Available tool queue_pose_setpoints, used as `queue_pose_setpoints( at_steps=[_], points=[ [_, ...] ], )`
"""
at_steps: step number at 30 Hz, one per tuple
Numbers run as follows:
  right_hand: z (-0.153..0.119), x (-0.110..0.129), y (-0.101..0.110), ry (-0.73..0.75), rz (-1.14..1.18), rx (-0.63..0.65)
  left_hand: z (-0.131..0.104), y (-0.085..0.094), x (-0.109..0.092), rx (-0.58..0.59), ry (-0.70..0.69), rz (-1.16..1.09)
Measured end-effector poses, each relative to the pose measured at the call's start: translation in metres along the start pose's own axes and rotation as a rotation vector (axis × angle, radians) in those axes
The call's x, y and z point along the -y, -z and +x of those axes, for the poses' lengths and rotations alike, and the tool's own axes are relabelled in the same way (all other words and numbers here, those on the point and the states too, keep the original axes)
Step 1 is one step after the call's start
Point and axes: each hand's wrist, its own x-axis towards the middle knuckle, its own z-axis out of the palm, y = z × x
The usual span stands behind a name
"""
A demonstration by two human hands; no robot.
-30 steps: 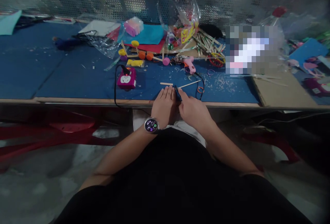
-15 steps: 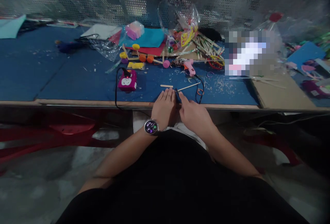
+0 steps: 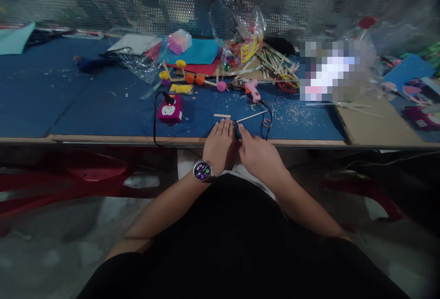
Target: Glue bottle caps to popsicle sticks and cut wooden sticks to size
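Observation:
My left hand (image 3: 220, 142) lies flat at the table's front edge, fingers stretched out and close together. Just beyond its fingertips is a short flat wooden stick (image 3: 222, 116). My right hand (image 3: 261, 154) is closed around a slim dark cutter (image 3: 236, 124), its index finger extended along the tool. The cutter's tip meets the near end of a longer, thin wooden stick (image 3: 251, 116), which slants away to the right. Most of the cutter is hidden under the right hand.
A pink glue gun (image 3: 253, 91) with a black cord lies beyond my hands. Left stands a magenta power socket (image 3: 170, 110) with a plug. Behind are coloured stick pieces (image 3: 200, 79), a bundle of sticks (image 3: 275, 60) and plastic bags. Cardboard (image 3: 378, 122) lies right.
Both hands keep nearly the same place and pose. The view has shifted very slightly; the sticks and cutter look unchanged.

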Motion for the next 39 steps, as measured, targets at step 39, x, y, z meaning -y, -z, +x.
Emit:
queue_pose_setpoints(
  at_steps=[39],
  points=[
    [0.002, -0.003, 0.000, 0.003, 0.047, -0.014, -0.004, -0.003, -0.004, -0.029, 0.026, -0.025]
  ],
)
